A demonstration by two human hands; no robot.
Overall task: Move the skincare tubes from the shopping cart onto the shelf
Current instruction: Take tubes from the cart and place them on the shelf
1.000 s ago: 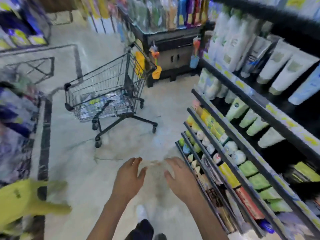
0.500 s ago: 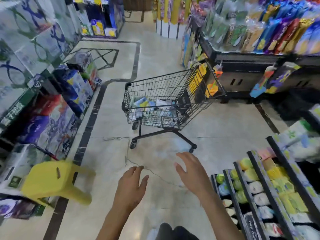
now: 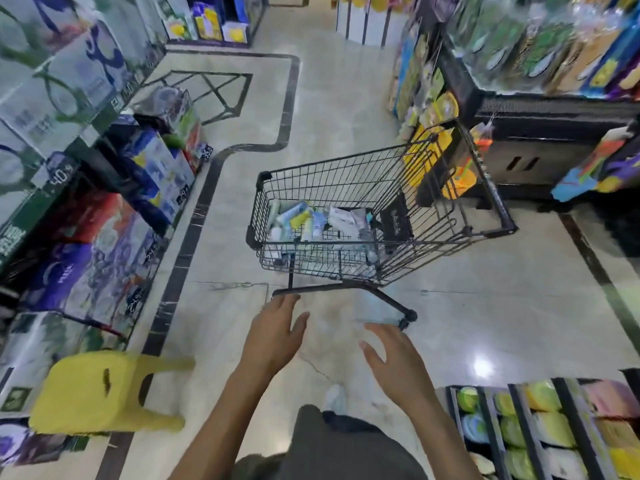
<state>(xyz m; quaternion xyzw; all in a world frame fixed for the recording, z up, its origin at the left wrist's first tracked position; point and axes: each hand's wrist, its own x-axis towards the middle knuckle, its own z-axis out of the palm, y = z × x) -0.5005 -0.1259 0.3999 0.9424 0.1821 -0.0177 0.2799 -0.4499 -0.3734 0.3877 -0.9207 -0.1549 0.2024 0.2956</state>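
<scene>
While we look down through the head camera, our only view, the scene reads like this:

Left hand: our left hand [image 3: 273, 336] hangs over the floor with fingers spread and relaxed, holding nothing.

Right hand: our right hand [image 3: 394, 363] is just beside the left, palm turned inward, fingers loosely spread, also holding nothing.

Cart: the black wire shopping cart [image 3: 450, 233] stands ahead of both hands, apart from them; its base bar lies just past our left fingertips, not touched.

Tubes: the pale blue, white and yellow plastic skincare tubes [image 3: 311, 221] lie in a loose heap on the cart's bottom, beyond our hands and a little left of the cart's middle. We cannot count them; the picture is blurred.

Shelf: the dark-railed store shelf of green and yellow packs [image 3: 519, 427] sits to the right of our right hand and nearer to us.

Other things: a yellow plastic stool [image 3: 104, 393] stands well to the left of our left hand, by the stacked printed cartons [image 3: 86, 271].

Progress: we judge that several tubes are left to move. How many already sit on the shelf we cannot tell.

Next: we would need to reach forward into the cart and grip a tube.
</scene>
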